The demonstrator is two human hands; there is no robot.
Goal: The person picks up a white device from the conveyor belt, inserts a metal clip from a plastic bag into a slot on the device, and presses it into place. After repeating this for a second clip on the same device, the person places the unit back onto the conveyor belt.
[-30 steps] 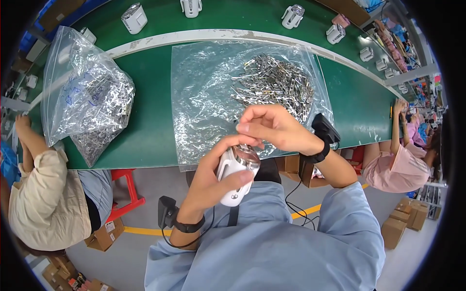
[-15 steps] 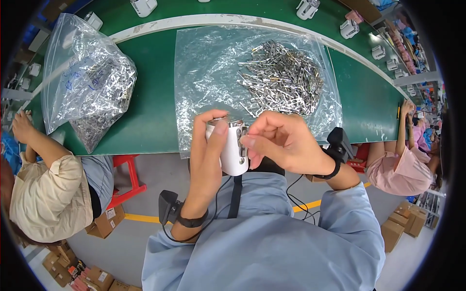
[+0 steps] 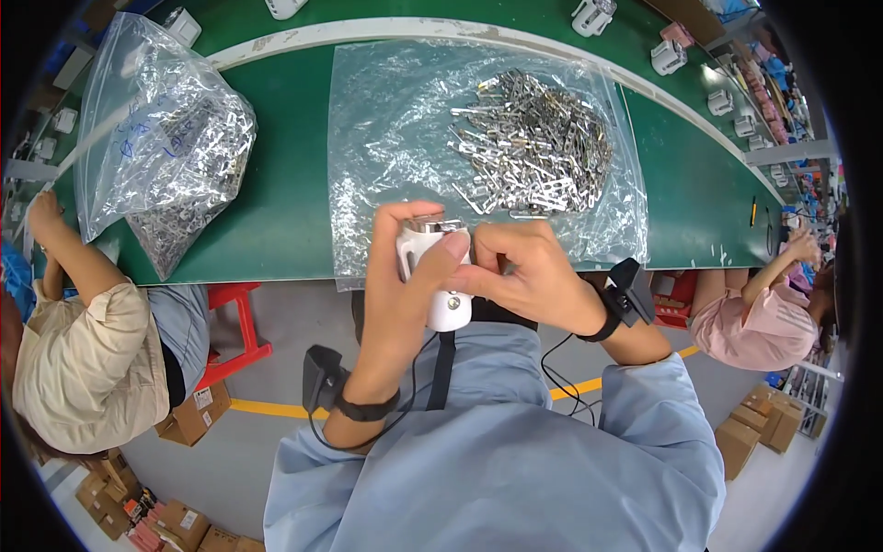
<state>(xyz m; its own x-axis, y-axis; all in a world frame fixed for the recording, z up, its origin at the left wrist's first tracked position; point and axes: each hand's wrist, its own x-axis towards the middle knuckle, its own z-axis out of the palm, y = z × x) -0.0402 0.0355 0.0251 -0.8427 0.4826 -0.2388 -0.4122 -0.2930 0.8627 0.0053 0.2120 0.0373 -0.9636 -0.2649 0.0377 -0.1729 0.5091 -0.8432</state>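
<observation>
My left hand [image 3: 397, 276] is wrapped round a white cylindrical housing [image 3: 450, 315] with a shiny top and a small round silver button low on its side. The left thumb lies across the housing. Against its right side presses my right hand [image 3: 524, 271], fingers curled and thumb tip at the housing; whatever the pinch holds is hidden. Just beyond my hands, a heap of small metal clips [image 3: 543, 143] lies on a flat clear plastic sheet [image 3: 386, 138].
On the left of the green table [image 3: 285, 184] stands a clear bag [image 3: 189, 152] full of metal parts. A pale rail [image 3: 414, 30] curves behind, with white housings [image 3: 669, 57] beyond it. Co-workers sit left and right; a red stool [image 3: 241, 331] is at the left.
The housing has turned and tilted a little. My left thumb has moved across to its right side, and my right fingers have curled in, covering the metal strip that showed there.
</observation>
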